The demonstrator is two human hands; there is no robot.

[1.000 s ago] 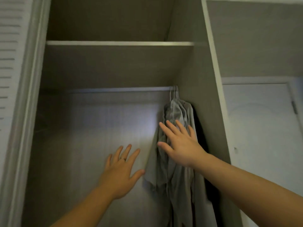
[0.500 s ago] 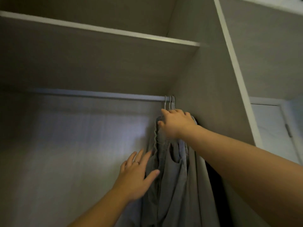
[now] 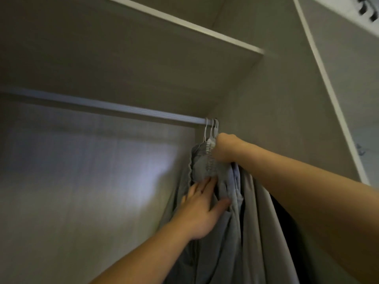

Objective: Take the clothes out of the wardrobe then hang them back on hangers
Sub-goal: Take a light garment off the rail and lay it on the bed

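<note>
Nearest to us, our left hand [image 3: 202, 210] lies spread against the front of the grey clothes [image 3: 223, 232], fingers loosely splayed and the thumb pressed into a fold. It holds nothing; as we read it, it is there to steady the hanging cloth and part one garment from the bunch so the hangers do not swing.

A little farther in and higher, our right hand [image 3: 224, 148] is balled into a fist at the top of the bundle, just under the hanger hooks [image 3: 212, 128]. It seems closed on the gathered waistbands or hanger necks, though the fingers face away from us and we cannot tell exactly which pieces it has. That high grip makes sense for lifting hooks off a rod.

The clothes hang crowded at the far right end of the rail [image 3: 102, 105], touching the wardrobe's side wall [image 3: 276, 111], with a darker garment [image 3: 287, 226] behind the grey ones. So they are not yet out of the wardrobe.

Beyond, the shelf [image 3: 184, 23] sits just above the rail, leaving little room over the hooks, and we judge the lift must be short before pulling outward.
</note>
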